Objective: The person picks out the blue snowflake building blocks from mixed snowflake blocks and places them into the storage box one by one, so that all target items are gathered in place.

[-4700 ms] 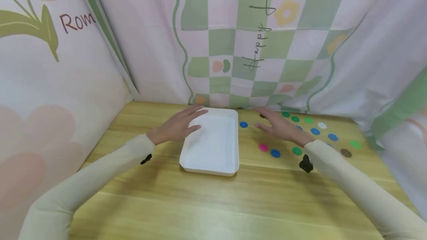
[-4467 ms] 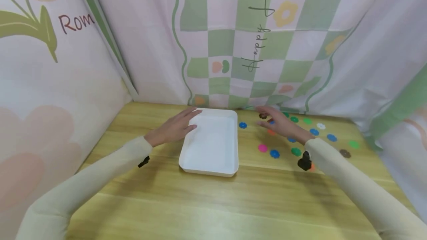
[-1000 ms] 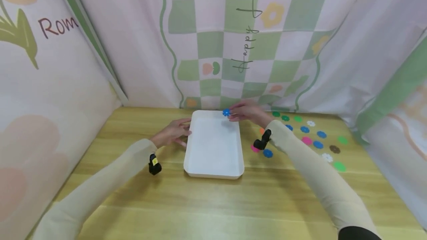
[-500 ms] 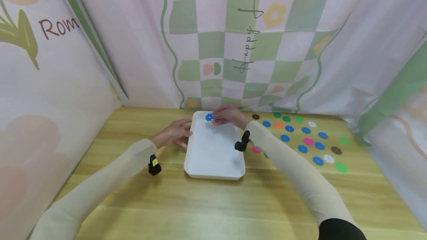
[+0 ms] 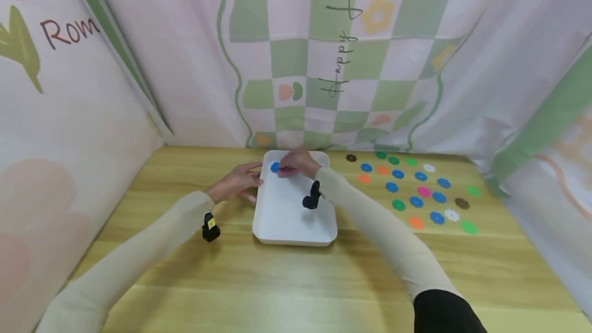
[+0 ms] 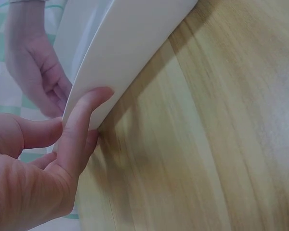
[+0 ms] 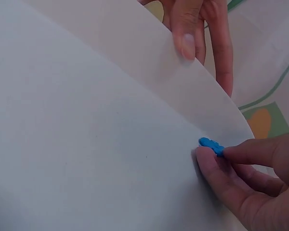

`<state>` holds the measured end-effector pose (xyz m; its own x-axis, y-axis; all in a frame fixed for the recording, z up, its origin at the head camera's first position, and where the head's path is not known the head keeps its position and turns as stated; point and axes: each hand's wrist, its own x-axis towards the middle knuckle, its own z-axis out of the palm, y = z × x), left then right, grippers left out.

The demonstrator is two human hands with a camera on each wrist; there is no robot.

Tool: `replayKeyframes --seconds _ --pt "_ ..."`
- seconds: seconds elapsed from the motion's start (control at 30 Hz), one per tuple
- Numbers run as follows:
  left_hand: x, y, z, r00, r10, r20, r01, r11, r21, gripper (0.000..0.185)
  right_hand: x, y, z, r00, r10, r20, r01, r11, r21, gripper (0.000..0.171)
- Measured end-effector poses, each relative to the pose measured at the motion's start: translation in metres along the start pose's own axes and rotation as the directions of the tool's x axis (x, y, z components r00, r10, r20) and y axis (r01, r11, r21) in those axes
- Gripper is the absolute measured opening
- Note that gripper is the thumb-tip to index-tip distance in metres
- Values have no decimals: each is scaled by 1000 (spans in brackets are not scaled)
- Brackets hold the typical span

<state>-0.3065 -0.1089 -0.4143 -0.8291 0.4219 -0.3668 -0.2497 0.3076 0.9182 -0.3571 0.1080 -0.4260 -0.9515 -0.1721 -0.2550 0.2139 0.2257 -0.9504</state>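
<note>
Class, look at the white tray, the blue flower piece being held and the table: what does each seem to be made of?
Tray: probably plastic, smooth matte white with rounded moulded corners.
Flower piece: likely plastic or foam, thin, flat, evenly blue; too small to say.
Table: wood or wood-look laminate, with pale streaked grain and slight sheen.

Counter (image 5: 296, 281): tray (image 5: 287, 220) at centre, toward the back. Left hand (image 5: 233, 186) at the tray's left outer wall, fingers (image 6: 84, 120) touching it. Right hand (image 5: 298, 164) over the tray's far left corner, its grip pinching a flower disc (image 5: 275, 167) just inside the rim. Loose flower discs (image 5: 416, 191) in a scattered group on the counter right of the tray, well apart from it. Cloth backdrop (image 5: 333, 55) behind and along both sides.
</note>
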Motion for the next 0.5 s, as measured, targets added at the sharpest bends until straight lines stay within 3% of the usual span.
replayKeyframes --seconds 0.2,0.5 --pt "2 1 -1 1000 -4 8 4 1000 -9 73 0 -3 6 1000 24 -7 -24 999 45 13" --pt "0 -2 -4 1000 5 22 -4 1000 -26 71 -6 -8 -4 999 -44 18 46 986 -160 24"
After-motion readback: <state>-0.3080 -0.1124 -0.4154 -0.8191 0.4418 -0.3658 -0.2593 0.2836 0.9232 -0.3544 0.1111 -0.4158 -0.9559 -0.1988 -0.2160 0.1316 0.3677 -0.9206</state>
